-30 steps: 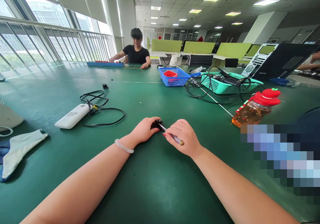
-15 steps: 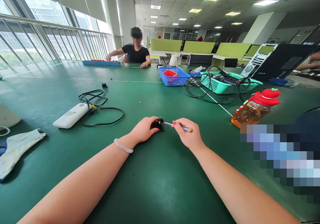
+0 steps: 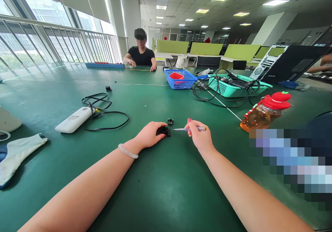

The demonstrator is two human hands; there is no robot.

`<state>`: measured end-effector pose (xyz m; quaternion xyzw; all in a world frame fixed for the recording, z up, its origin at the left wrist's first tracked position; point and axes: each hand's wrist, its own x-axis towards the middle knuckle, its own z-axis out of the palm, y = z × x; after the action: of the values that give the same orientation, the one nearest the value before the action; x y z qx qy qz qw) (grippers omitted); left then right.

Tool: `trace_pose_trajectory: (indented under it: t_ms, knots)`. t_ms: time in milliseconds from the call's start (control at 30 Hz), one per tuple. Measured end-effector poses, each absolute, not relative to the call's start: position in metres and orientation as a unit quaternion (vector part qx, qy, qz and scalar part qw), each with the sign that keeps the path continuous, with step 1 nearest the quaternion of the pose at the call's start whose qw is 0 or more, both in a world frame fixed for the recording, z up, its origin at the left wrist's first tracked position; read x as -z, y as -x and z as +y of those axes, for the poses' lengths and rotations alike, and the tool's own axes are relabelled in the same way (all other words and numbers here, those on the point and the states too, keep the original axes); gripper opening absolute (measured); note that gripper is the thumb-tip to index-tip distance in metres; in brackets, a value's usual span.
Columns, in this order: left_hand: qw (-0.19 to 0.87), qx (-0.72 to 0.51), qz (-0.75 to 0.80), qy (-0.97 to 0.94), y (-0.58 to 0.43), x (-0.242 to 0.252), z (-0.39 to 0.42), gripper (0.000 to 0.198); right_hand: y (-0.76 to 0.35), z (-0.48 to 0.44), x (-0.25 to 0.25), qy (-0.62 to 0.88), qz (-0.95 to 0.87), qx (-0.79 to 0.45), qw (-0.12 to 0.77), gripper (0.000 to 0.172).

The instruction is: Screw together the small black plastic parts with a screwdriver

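My left hand [image 3: 150,135] lies on the green table [image 3: 160,190] with its fingers closed on a small black part [image 3: 164,131]. A smaller black piece [image 3: 170,121] lies loose just beyond it. My right hand [image 3: 199,135] pinches a thin screwdriver [image 3: 189,129] with a clear handle. Its metal tip points left towards the black part and stops short of it.
A white power bank [image 3: 74,119] with a looped black cable [image 3: 106,114] lies to the left, a white cloth [image 3: 19,152] beyond it. A bottle with a red cap [image 3: 266,111] lies at right. Blue basket [image 3: 181,79] and teal basket [image 3: 233,86] with cables stand behind. A person sits at the far side.
My right hand has drawn the screwdriver back to the right, away from the black part. A smaller black piece now lies loose beyond the part. The person at the far side pulled both hands in.
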<state>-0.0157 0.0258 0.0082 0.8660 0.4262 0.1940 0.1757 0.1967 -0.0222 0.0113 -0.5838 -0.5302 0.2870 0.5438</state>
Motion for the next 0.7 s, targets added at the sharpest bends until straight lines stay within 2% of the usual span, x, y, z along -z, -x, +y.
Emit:
trace_pose_trajectory:
  t_ms: [300, 533, 700]
  knots:
    - [0.167, -0.183, 0.42, -0.873, 0.017, -0.01, 0.024, 0.046, -0.185, -0.026, -0.007, 0.524, -0.671, -0.271, 0.449, 0.04]
    - [0.173, -0.172, 0.434, -0.867, 0.016, -0.012, 0.025, 0.05, -0.187, -0.034, -0.016, 0.531, -0.657, -0.229, 0.484, 0.044]
    - [0.18, -0.16, 0.437, -0.867, 0.015, -0.013, 0.025, 0.054, -0.189, -0.035, -0.02, 0.519, -0.68, -0.236, 0.46, 0.042]
